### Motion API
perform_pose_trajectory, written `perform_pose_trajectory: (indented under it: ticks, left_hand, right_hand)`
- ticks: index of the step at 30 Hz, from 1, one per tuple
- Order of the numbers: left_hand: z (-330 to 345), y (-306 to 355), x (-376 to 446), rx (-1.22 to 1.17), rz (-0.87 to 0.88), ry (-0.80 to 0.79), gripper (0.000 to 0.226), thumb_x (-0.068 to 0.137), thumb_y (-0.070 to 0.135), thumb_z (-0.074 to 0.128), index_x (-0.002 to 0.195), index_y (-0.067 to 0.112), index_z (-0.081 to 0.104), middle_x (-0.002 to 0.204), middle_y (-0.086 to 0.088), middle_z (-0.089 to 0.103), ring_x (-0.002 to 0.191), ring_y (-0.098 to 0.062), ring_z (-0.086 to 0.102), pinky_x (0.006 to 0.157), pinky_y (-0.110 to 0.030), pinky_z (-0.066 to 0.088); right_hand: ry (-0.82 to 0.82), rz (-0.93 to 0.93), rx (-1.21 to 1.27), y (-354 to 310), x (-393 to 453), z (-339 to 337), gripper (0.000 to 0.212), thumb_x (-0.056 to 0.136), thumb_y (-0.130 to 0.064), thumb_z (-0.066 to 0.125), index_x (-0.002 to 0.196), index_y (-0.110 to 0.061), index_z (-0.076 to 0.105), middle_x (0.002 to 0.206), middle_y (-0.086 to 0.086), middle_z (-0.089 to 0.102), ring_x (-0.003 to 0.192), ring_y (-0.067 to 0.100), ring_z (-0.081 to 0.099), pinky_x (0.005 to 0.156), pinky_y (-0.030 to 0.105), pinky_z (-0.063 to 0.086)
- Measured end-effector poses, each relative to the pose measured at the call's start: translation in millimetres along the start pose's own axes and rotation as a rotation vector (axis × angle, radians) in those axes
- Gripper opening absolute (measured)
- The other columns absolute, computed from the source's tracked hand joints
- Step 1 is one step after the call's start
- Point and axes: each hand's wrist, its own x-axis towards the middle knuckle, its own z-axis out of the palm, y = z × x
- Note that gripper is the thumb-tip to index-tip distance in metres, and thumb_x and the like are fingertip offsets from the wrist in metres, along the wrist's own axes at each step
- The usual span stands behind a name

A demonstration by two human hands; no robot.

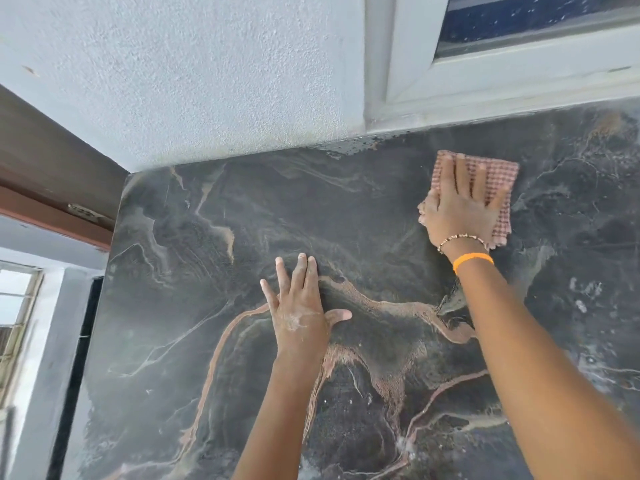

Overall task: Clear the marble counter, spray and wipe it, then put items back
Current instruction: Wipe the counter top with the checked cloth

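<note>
Two forearms reach over the bare dark marble counter (214, 244), mid-wipe.

The left hand (299, 306) lies flat and released on the stone, fingers spread, likely as a brace while leaning in. The right hand (464, 206) presses palm-down on a folded checked cloth (498, 181) near the back edge under the window frame (519, 81), holding it by pressure, not clenched. Nothing else on the counter; no writing readable.

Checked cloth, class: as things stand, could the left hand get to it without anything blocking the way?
Probably yes. The left hand lies flat on bare counter, with nothing between it and the checked cloth. Only the right hand pressing on the cloth covers part of it.
</note>
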Motion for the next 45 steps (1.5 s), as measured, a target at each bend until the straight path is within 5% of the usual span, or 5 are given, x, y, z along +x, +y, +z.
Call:
perform_pose_trajectory:
  ticks: [3, 12, 18, 35, 45]
  left_hand:
    - [2, -2, 0, -0.010, -0.008, -0.017, 0.098, 0.078, 0.063, 0.048, 0.148, 0.020, -0.006, 0.158, 0.009, -0.009, 0.144, -0.025, -0.018, 0.114, -0.051, -0.010]
    - [3, -1, 2, -0.040, -0.041, -0.033, 0.097, 0.079, 0.061, 0.050, 0.147, 0.023, -0.008, 0.157, 0.012, -0.012, 0.143, -0.024, -0.020, 0.114, -0.050, -0.012]
    - [-8, 14, -3, 0.004, -0.072, -0.070, 0.098, 0.085, 0.054, 0.051, 0.146, 0.013, -0.015, 0.157, 0.003, -0.015, 0.142, -0.029, -0.022, 0.114, -0.055, -0.007]
    - [1, 47, -1, 0.117, -0.013, -0.200, 0.122, 0.071, 0.069, 0.053, 0.140, 0.011, -0.029, 0.153, -0.002, -0.030, 0.140, -0.030, -0.027, 0.109, -0.059, -0.014]
    - [12, -1, -37, -0.198, -0.156, 0.070, 0.137, 0.037, 0.091, 0.027, 0.145, 0.019, -0.020, 0.157, 0.000, -0.008, 0.143, -0.025, -0.019, 0.108, -0.062, -0.012]
  right_hand:
    - [-0.019, 0.070, 0.017, -25, -41, 5, 0.062, 0.092, -0.032, 0.032, 0.149, -0.022, 0.009, 0.159, 0.003, 0.010, 0.145, 0.035, 0.005, 0.110, 0.065, 0.000]
    - [-0.134, -0.565, -0.060, -178, 0, 33, 0.057, 0.095, -0.035, 0.029, 0.148, -0.029, 0.007, 0.159, -0.003, 0.008, 0.146, 0.029, 0.002, 0.113, 0.058, -0.003]
    - [-0.101, -0.527, -0.007, -161, 20, 26, 0.055, 0.093, -0.031, 0.034, 0.146, -0.032, 0.020, 0.157, -0.006, 0.018, 0.145, 0.027, 0.011, 0.115, 0.055, 0.001]
    - [0.016, 0.126, 0.007, 40, 44, -12, 0.055, 0.093, -0.030, 0.031, 0.146, -0.030, 0.016, 0.158, 0.000, 0.012, 0.145, 0.033, 0.005, 0.113, 0.061, 0.001]
    - [-0.112, -0.388, 0.006, -114, -38, 23, 0.060, 0.091, -0.033, 0.035, 0.147, -0.029, 0.014, 0.158, -0.001, 0.012, 0.145, 0.033, 0.007, 0.113, 0.060, -0.001]
